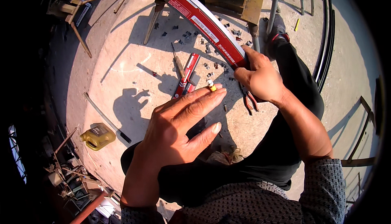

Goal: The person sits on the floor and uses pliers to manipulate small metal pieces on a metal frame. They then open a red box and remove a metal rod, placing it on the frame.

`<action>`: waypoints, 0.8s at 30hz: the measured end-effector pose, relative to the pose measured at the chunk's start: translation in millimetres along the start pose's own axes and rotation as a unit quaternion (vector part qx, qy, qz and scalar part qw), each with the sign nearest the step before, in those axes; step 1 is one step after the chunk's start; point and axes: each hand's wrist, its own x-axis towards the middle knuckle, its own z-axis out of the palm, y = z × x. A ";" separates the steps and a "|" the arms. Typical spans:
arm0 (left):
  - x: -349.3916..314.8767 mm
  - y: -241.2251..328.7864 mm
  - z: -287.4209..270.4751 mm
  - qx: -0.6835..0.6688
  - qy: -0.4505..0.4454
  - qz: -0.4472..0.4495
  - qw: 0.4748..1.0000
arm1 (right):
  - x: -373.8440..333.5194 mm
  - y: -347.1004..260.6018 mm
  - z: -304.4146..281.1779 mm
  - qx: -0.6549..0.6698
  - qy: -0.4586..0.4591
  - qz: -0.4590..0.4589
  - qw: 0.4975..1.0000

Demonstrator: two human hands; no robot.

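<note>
My right hand (260,77), at two o'clock, grasps the near end of a long red-and-white box (205,30), which lies toward twelve. My left hand (173,128), at seven, pinches a cigarette (211,86) between two fingers, its thumb free. Small dark bits (216,65) strewn at twelve suggest some work is done; the screwdriver (179,66) at eleven and pliers (247,102) at three lie unheld. Whether the box is opened, and how much remains, I cannot tell.
</note>
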 end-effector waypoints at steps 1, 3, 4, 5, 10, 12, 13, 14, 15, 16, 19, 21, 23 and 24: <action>1.5 -3.7 0.2 0.008 0.000 -0.014 1.000 | 1.0 -3.0 -1.4 -0.008 0.008 -0.002 1.000; 0.1 -14.4 3.9 0.012 0.005 -0.046 0.999 | 1.5 -12.3 -2.9 -0.025 0.025 -0.008 0.999; 2.1 -20.7 6.0 0.033 0.001 -0.038 0.999 | 3.0 -13.2 -3.8 -0.020 0.025 -0.007 0.999; 3.7 -26.2 7.9 0.053 -0.003 -0.031 0.998 | 3.9 -13.4 -3.7 -0.015 0.024 -0.006 1.000; 11.2 -30.0 8.3 0.089 -0.022 -0.090 0.992 | 8.0 -8.8 2.6 0.052 0.005 -0.029 0.998; 12.2 -31.4 8.3 0.086 0.003 -0.087 0.993 | 8.4 -15.9 4.7 0.071 -0.005 -0.023 0.997; 12.5 -32.0 8.6 0.089 0.010 -0.086 0.992 | 9.8 -15.8 6.7 0.074 -0.007 -0.026 0.997; 12.9 -32.0 8.2 0.093 0.018 -0.085 0.992 | 10.6 -17.9 8.1 0.080 -0.003 -0.029 0.996; 12.7 -31.9 7.0 0.097 0.025 -0.085 0.991 | 10.5 -20.7 9.2 0.081 -0.002 -0.025 0.996; 13.3 -32.4 6.1 0.093 0.036 -0.083 0.992 | 9.8 -23.3 8.8 0.080 0.002 -0.020 0.997; 14.7 -30.4 0.3 0.083 0.069 -0.079 0.991 | 13.3 -14.0 14.8 0.072 0.033 -0.043 0.996; 15.0 -27.2 -5.2 0.080 0.091 -0.078 0.990 | 15.7 -13.3 16.2 0.075 0.047 -0.042 0.995; 13.9 -26.8 -6.8 0.063 0.111 -0.073 0.989 | 19.2 -7.6 21.9 0.107 0.062 -0.074 0.990; 13.9 -26.4 -7.3 0.054 0.120 -0.070 0.989 | 22.4 -1.4 25.0 0.124 0.066 -0.093 0.986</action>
